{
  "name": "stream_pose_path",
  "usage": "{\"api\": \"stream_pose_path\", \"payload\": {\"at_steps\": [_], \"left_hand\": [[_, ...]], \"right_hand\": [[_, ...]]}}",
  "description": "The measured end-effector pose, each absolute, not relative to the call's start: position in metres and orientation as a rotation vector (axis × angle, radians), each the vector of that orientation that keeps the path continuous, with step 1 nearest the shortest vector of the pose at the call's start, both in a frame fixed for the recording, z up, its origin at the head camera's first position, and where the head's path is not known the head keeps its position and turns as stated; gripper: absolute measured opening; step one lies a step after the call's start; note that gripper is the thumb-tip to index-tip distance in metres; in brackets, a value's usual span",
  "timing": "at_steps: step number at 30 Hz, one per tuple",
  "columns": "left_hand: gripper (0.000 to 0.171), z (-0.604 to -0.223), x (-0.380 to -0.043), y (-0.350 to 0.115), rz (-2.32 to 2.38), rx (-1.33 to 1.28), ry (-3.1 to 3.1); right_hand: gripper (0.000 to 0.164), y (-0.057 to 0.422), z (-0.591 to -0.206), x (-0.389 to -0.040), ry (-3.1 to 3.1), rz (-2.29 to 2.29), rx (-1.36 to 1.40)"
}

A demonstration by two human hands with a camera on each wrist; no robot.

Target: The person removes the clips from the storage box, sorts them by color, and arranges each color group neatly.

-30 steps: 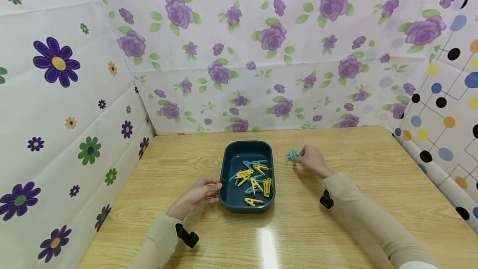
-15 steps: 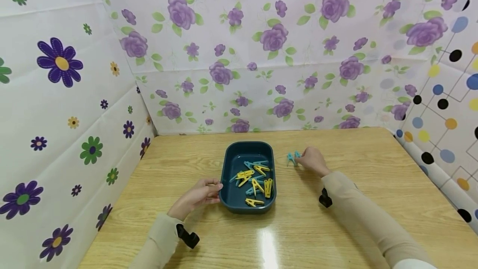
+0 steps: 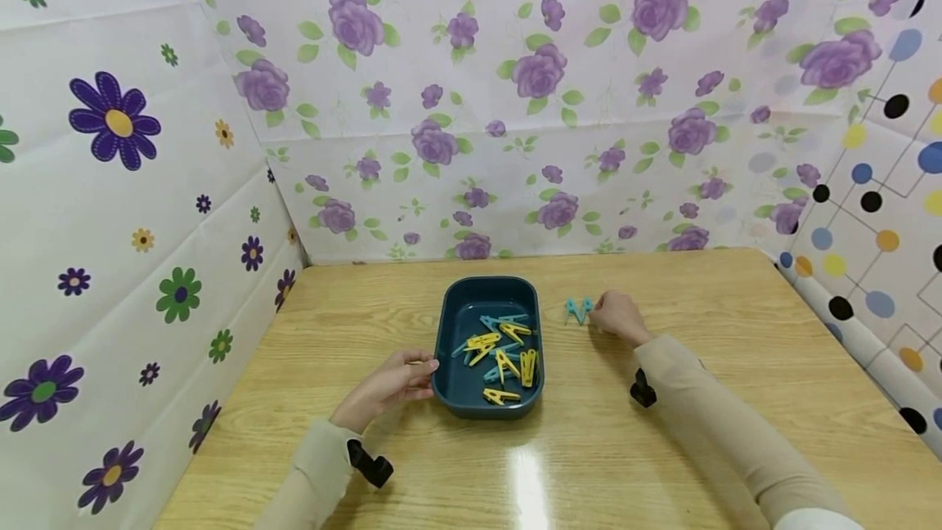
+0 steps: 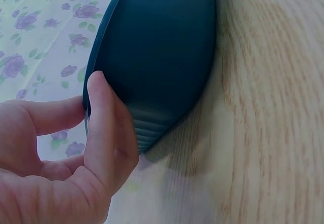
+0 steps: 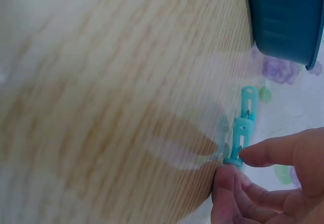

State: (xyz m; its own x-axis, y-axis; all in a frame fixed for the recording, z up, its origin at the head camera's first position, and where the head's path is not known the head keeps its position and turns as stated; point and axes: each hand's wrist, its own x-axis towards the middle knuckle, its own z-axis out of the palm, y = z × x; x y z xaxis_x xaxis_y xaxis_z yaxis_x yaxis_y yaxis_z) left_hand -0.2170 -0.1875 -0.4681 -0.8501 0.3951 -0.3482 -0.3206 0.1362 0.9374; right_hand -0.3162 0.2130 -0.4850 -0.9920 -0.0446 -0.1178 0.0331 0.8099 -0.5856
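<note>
A dark teal plastic tub (image 3: pixel 458 404) sits on the table. My left hand (image 3: pixel 390 387) grips its left wall; in the left wrist view the thumb and fingers (image 4: pixel 99 127) pinch the rim from both sides. Right of the tub, two light-blue clothespins stand side by side on the wood. The right one (image 3: pixel 586 307) is pinched at its edge between the thumb and fingertips of my right hand (image 3: pixel 620 319). In the right wrist view this nearer clothespin (image 5: pixel 241 133) partly overlaps the farther clothespin (image 5: pixel 248 100), which no finger touches.
Inside the tub lie several yellow clothespins (image 3: pixel 500 396) and several blue clothespins (image 3: pixel 513 320), mixed together. The wooden table (image 3: pixel 353 301) ends at a flowered cloth backdrop (image 3: pixel 471 186). Patterned cloth also hangs at left and right.
My right fingertips have shifted slightly to the right, so more of both blue clothespins shows beside the tub. The left hand keeps its hold on the tub.
</note>
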Motion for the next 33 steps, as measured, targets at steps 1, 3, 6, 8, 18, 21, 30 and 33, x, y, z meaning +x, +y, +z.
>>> {"api": "stream_pose_path", "payload": {"at_steps": [1,3,6,8,18,21,30,33], "left_hand": [[0.032,-0.468,-0.217,-0.188,1.768,0.072,1.890],[0.030,-0.469,-0.217,-0.188,1.768,0.072,1.891],[0.028,-0.469,-0.217,-0.188,1.769,0.070,1.889],[0.028,-0.469,-0.218,-0.188,1.768,0.070,1.889],[0.030,-0.469,-0.216,-0.187,1.779,0.067,1.883],[0.028,-0.469,-0.216,-0.187,1.783,0.069,1.877],[0.027,-0.469,-0.217,-0.188,1.788,0.083,1.869],[0.029,-0.469,-0.217,-0.188,1.781,0.081,1.875]], "right_hand": [[0.039,0.213,-0.485,-0.316,2.868,-0.930,-0.010],[0.040,0.214,-0.485,-0.316,2.866,-0.934,-0.014],[0.042,0.214,-0.486,-0.316,2.863,-0.937,-0.014],[0.042,0.214,-0.487,-0.316,2.862,-0.939,-0.007],[0.042,0.212,-0.486,-0.313,2.849,-0.983,-0.024],[0.040,0.211,-0.484,-0.312,2.865,-0.981,-0.032],[0.025,0.198,-0.468,-0.308,3.032,-0.995,-0.185],[0.015,0.191,-0.466,-0.307,3.099,-0.976,-0.224]]}}
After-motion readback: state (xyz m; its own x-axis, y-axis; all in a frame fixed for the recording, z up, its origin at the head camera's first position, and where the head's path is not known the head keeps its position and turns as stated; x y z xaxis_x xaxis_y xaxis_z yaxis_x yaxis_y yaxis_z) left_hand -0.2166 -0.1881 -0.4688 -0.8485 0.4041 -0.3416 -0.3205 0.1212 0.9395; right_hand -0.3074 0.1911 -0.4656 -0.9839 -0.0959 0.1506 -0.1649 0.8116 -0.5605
